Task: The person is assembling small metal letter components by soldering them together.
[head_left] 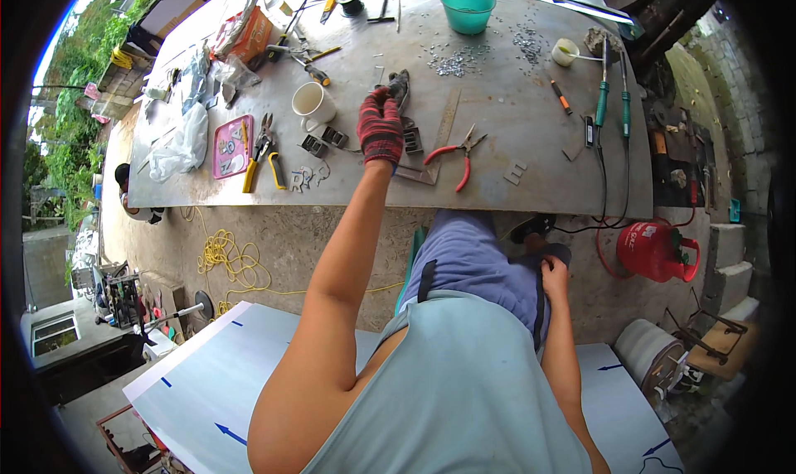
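Note:
My left hand [381, 130], in a red and black knit glove, reaches over the metal table [514, 134]. Its fingers are bent together against a crumpled dark grey thing [400, 89], whose kind I cannot make out. Small dark metal pieces [412, 138] lie just beside the glove, with a white mug [313, 105] to its left. A metal square [448, 122] and red-handled pliers [461, 155] are to its right. Bare and low beside my right thigh, my right hand [555, 277] has curled fingers at a dark grey item [559, 253], partly hidden.
Yellow-handled snips [264, 155] and a pink tray [233, 147] lie left on the table. A green bowl [467, 8] and scattered metal bits [454, 62] are at the back. Soldering irons [602, 101] lie right. A red gas cylinder [655, 249] and yellow cord [224, 258] are on the floor.

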{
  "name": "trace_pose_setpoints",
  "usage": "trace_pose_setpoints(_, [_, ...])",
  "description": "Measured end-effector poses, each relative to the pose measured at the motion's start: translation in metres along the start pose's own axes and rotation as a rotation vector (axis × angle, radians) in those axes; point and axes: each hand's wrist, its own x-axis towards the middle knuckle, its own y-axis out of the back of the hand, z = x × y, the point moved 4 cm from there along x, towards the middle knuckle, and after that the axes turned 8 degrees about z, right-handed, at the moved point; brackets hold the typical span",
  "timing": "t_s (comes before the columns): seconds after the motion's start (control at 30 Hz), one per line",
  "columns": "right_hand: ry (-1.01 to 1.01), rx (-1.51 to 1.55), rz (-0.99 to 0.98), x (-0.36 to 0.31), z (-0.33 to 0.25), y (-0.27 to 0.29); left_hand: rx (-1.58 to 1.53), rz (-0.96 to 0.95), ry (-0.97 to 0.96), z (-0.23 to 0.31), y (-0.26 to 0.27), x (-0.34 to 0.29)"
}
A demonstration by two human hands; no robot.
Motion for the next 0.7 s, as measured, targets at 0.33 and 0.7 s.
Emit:
trace_pose_setpoints(0.33, [-0.048,-0.022,0.001,-0.004,-0.008,0.007,0.518,-0.065,-0.093,-0.029,0.010,0.053])
trace_pose_setpoints(0.7, [0.028,-0.044,0.036,-0.010,-0.022,0.013,0.995,-0.367,-0.173,-0.054,0.002,0.022])
